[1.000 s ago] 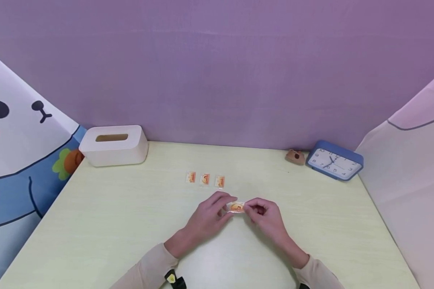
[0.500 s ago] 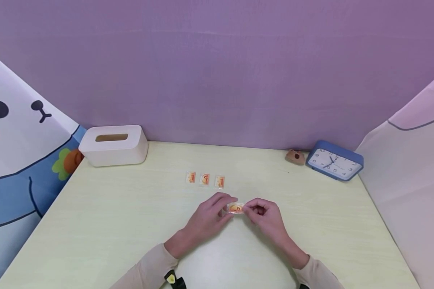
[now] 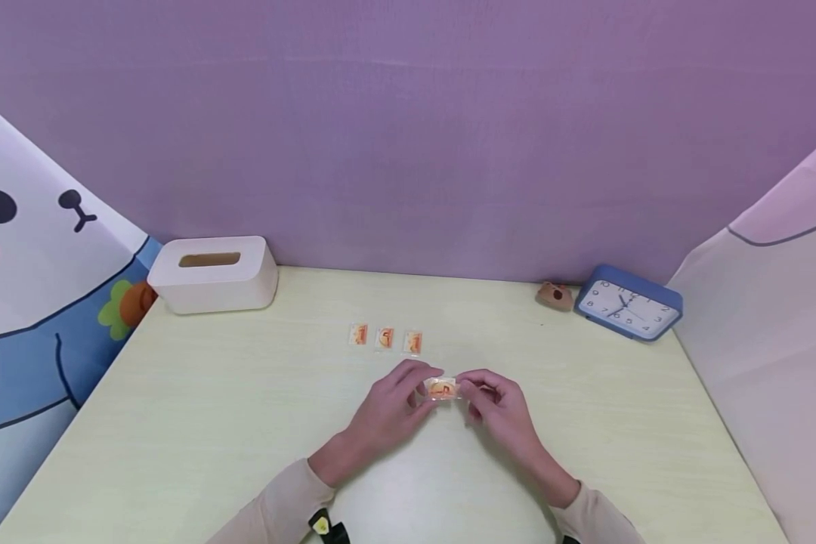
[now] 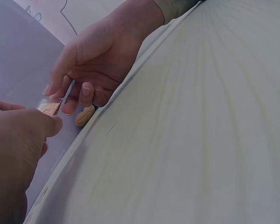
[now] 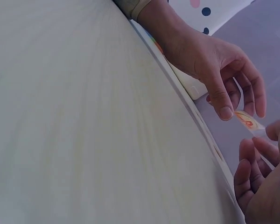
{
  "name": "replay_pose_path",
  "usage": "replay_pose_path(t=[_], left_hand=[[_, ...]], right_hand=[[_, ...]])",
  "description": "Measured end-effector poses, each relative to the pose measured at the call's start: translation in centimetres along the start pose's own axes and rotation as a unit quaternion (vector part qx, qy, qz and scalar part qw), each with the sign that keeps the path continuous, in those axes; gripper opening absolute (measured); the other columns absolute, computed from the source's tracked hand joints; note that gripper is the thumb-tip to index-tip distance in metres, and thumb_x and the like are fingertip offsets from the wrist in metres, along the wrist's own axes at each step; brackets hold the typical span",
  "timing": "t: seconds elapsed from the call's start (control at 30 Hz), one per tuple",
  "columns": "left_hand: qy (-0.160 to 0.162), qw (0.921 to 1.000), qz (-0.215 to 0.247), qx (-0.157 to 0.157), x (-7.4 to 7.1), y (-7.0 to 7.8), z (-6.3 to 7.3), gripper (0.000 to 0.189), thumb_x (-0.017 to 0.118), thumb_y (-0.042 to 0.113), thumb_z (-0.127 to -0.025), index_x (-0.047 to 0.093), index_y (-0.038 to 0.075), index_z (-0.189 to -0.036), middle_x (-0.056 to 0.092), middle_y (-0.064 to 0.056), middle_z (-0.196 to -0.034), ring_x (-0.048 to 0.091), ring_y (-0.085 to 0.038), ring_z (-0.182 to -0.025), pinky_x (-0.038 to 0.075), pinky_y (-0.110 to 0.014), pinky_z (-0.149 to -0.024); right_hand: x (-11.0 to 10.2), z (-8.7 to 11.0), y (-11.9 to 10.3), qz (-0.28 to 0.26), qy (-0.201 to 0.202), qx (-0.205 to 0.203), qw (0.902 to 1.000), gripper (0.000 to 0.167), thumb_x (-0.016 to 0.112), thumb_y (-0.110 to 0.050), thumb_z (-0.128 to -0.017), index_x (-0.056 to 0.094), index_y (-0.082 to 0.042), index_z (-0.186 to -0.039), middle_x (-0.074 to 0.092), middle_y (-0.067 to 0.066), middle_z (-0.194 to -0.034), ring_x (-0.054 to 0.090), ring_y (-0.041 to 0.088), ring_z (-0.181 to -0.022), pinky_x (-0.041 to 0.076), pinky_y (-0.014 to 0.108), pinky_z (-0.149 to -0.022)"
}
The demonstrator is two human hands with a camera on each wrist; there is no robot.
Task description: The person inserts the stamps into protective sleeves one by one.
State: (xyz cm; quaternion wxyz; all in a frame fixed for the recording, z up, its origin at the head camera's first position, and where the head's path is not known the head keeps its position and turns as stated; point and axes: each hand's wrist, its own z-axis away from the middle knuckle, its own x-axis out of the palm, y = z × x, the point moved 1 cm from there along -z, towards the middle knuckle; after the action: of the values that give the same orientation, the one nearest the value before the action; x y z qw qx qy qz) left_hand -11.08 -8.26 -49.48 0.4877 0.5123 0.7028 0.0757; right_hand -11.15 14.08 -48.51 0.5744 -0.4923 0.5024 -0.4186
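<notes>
A small clear plastic packet with an orange-and-cream print is held between both hands just above the table. My left hand grips its left end, thumb at the near edge and forefinger over the far one. At the other end, thumb and forefinger of my right hand pinch the clear margin, which also shows in the right wrist view between the packet's print and the right thumb. Beyond the hands lie three similar packets in a row: left, middle and right.
A white tissue box stands at the back left of the pale table. At the back right are a blue clock and a small brown animal-shaped figure. A purple cloth hangs behind the table.
The packet's printed face has turned more towards the head camera. My right fingertips have shifted outward from the print to its right margin; the left hand has barely moved.
</notes>
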Motion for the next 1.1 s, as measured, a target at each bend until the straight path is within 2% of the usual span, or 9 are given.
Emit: replay_pose_path(t=[0.2, 0.43, 0.63, 0.77, 0.93, 1.1], left_hand=[[-0.005, 1.0, 0.002, 0.004, 0.01, 0.03, 0.01, 0.046, 0.088, 0.003, -0.093, 0.071, 0.008, -0.135, 0.069, -0.004, -0.13, 0.074, -0.012, -0.091, 0.06, -0.017, -0.078], [0.003, 0.9986, -0.03, 0.042, 0.21, -0.11, -0.07, 0.045, 0.093, 0.02, -0.093, 0.074, 0.011, -0.132, 0.07, 0.0, -0.127, 0.073, -0.011, -0.096, 0.06, -0.02, -0.084], [0.03, 0.9975, -0.038, 0.051, 0.28, -0.26, -0.03, 0.023, 0.088, 0.019, -0.097, 0.079, 0.011, -0.117, 0.074, 0.001, -0.116, 0.073, -0.012, -0.093, 0.06, -0.02, -0.081], [0.035, 0.9989, -0.025, 0.02, 0.37, -0.14, 0.04, 0.014, 0.086, 0.017, -0.099, 0.081, 0.012, -0.11, 0.077, 0.002, -0.107, 0.073, -0.01, -0.089, 0.06, -0.021, -0.078], [0.019, 0.9989, 0.003, -0.042, 0.6, 0.28, -0.1, 0.02, 0.087, 0.016, -0.098, 0.081, 0.011, -0.117, 0.078, 0.003, -0.095, 0.068, -0.005, -0.08, 0.058, -0.019, -0.071], [0.002, 0.9952, 0.029, -0.094, 0.65, 0.64, -0.18, 0.023, 0.088, 0.014, -0.096, 0.082, 0.01, -0.118, 0.079, 0.004, -0.092, 0.065, -0.001, -0.077, 0.058, -0.021, -0.068]], right_hand=[[-0.07, 0.03, 0.04, 0.004, -0.021, -0.009, 0.9997, 0.01, 0.076, 0.0, -0.103, 0.077, 0.008, -0.108, 0.075, 0.021, -0.092, 0.064, 0.011, -0.063, 0.056, 0.022, -0.06], [-0.11, -0.02, 0.17, 0.009, -0.013, -0.014, 0.9998, 0.007, 0.075, 0.001, -0.103, 0.077, 0.007, -0.106, 0.073, 0.021, -0.089, 0.063, 0.012, -0.062, 0.055, 0.022, -0.059], [-0.08, -0.01, 0.21, 0.018, -0.008, -0.023, 0.9996, 0.007, 0.076, 0.001, -0.103, 0.08, 0.005, -0.107, 0.073, 0.021, -0.089, 0.063, 0.012, -0.063, 0.054, 0.021, -0.059], [-0.08, -0.02, 0.2, 0.037, -0.006, -0.033, 0.9988, 0.008, 0.076, 0.001, -0.103, 0.082, 0.002, -0.108, 0.073, 0.017, -0.085, 0.062, 0.011, -0.066, 0.053, 0.02, -0.06], [-0.18, -0.04, 0.27, 0.06, -0.004, -0.05, 0.9969, 0.01, 0.078, -0.001, -0.102, 0.085, -0.005, -0.108, 0.074, 0.012, -0.084, 0.061, 0.009, -0.066, 0.051, 0.019, -0.061], [-0.26, -0.08, 0.35, 0.065, -0.011, -0.071, 0.9953, 0.011, 0.079, -0.001, -0.101, 0.085, -0.006, -0.109, 0.075, 0.011, -0.088, 0.061, 0.008, -0.065, 0.051, 0.019, -0.061]])
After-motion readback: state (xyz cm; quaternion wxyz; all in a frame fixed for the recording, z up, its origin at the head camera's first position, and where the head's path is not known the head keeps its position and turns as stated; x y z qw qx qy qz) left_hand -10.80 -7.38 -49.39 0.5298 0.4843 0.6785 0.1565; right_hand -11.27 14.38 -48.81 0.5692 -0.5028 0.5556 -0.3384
